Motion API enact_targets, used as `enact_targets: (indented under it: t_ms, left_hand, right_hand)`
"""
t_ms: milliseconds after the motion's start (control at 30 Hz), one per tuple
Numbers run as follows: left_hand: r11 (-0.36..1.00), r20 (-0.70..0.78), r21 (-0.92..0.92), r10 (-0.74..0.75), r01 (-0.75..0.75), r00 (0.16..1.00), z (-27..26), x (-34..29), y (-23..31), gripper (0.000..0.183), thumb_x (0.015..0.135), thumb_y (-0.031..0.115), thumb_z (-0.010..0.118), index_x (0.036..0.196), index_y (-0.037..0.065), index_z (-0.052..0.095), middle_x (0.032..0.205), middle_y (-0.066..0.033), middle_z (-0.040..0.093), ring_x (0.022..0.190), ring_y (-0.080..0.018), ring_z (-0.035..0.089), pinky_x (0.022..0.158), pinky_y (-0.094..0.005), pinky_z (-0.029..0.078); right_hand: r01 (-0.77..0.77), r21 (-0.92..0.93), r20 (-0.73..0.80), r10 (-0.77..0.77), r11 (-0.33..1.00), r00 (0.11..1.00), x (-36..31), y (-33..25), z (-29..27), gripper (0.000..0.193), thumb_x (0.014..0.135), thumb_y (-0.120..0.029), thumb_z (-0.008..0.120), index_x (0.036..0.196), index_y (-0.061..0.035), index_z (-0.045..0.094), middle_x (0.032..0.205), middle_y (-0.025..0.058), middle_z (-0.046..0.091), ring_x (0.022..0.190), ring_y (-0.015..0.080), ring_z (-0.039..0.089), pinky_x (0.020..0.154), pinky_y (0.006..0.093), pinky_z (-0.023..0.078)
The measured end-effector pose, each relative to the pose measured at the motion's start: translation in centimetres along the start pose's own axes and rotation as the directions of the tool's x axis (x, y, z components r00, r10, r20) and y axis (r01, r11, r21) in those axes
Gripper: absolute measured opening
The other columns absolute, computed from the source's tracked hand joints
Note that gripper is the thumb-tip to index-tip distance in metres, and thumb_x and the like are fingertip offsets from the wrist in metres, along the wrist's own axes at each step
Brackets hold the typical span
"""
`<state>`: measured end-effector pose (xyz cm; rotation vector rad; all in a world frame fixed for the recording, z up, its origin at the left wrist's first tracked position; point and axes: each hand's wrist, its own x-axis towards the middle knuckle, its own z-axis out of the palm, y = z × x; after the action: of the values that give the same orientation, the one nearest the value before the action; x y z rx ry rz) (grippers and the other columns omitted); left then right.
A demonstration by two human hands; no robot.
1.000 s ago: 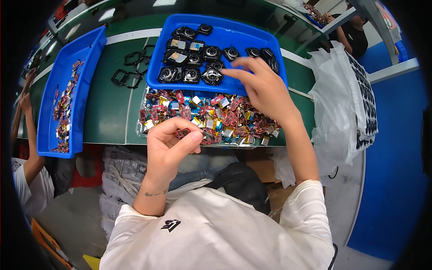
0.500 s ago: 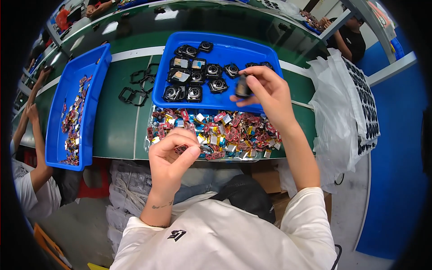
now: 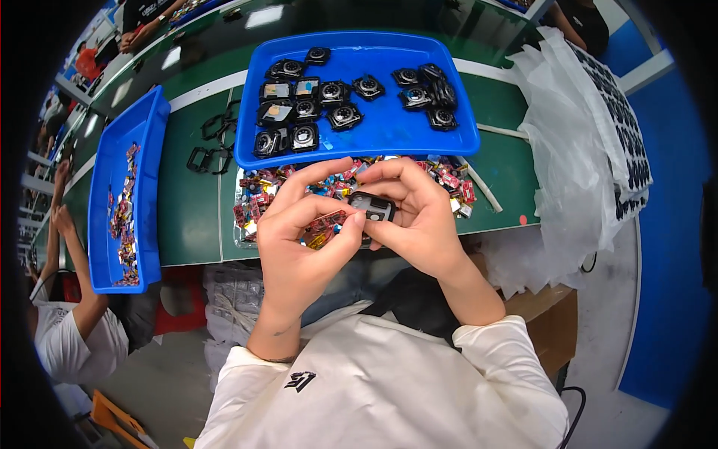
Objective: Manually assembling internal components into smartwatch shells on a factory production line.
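Note:
Both of my hands meet over the near edge of the green workbench. In my right hand [image 3: 422,217] is a black smartwatch case [image 3: 372,204], its open inner side turned up. My left hand [image 3: 299,236] pinches a small red circuit board [image 3: 327,222] beside the case, and its thumb and fingertip reach the case's left edge. Whether the board touches the case is hidden by the fingers. Under my hands lies a pile of red circuit boards and small silver batteries [image 3: 253,200]. Beyond them stands a blue tray [image 3: 385,140] holding several black watch cases [image 3: 345,116].
Left of the tray lie black frames [image 3: 211,159]. A second blue tray [image 3: 153,187] with boards stands farther left, near a co-worker's hand [image 3: 63,219]. To the right, white plastic sheeting [image 3: 540,142] hangs beside stacked sheets of black parts [image 3: 627,120]. A white strip [image 3: 485,187] crosses the bench.
My right hand has come down from above the tray with the watch case, to beside my left hand. The red board in my left hand now shows more plainly.

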<state>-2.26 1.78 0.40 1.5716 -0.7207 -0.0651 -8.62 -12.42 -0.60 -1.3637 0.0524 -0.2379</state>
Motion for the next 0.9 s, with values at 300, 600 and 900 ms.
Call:
enact_targets:
  t_ms: [300, 600, 900]
  left_hand:
    - [0.988, -0.038, 0.157, 0.017, -0.011, 0.999, 0.6, 0.0, -0.7, 0.008, 0.070, 0.004, 0.067, 0.076, 0.000, 0.067, 0.108, -0.0172, 0.062, 0.094, -0.0226, 0.062, 0.079, -0.0292, 0.048]
    - [0.971, -0.011, 0.232, 0.066, -0.062, 0.998, 0.4, 0.2, -0.9, 0.008, 0.068, 0.003, 0.066, 0.075, -0.001, 0.067, 0.106, -0.0161, 0.064, 0.088, -0.0215, 0.064, 0.073, -0.0277, 0.049]
    - [0.957, -0.063, 0.282, 0.089, -0.067, 0.994, 0.9, 0.1, -0.8, 0.009, 0.068, 0.002, 0.067, 0.076, -0.003, 0.066, 0.105, -0.0175, 0.064, 0.085, -0.0214, 0.065, 0.071, -0.0283, 0.050]
  right_hand:
    - [0.031, -0.055, 0.061, -0.027, 0.998, 0.998, -0.5, 0.8, -0.2, 0.031, 0.081, 0.007, 0.059, 0.111, 0.0045, 0.053, 0.110, 0.0106, 0.058, 0.090, 0.0121, 0.060, 0.066, 0.0229, 0.054]
    - [0.077, -0.150, 0.094, -0.063, 0.986, 0.994, -0.6, 1.1, -0.2, 0.036, 0.081, 0.009, 0.055, 0.116, 0.0049, 0.051, 0.112, 0.0114, 0.057, 0.098, 0.0135, 0.059, 0.074, 0.0241, 0.054]
    - [0.209, -0.141, 0.041, -0.206, 0.968, 0.978, -0.5, 1.9, -0.2, 0.026, 0.087, 0.004, 0.048, 0.111, 0.0036, 0.057, 0.103, 0.0095, 0.063, 0.088, 0.0123, 0.061, 0.074, 0.0239, 0.051]
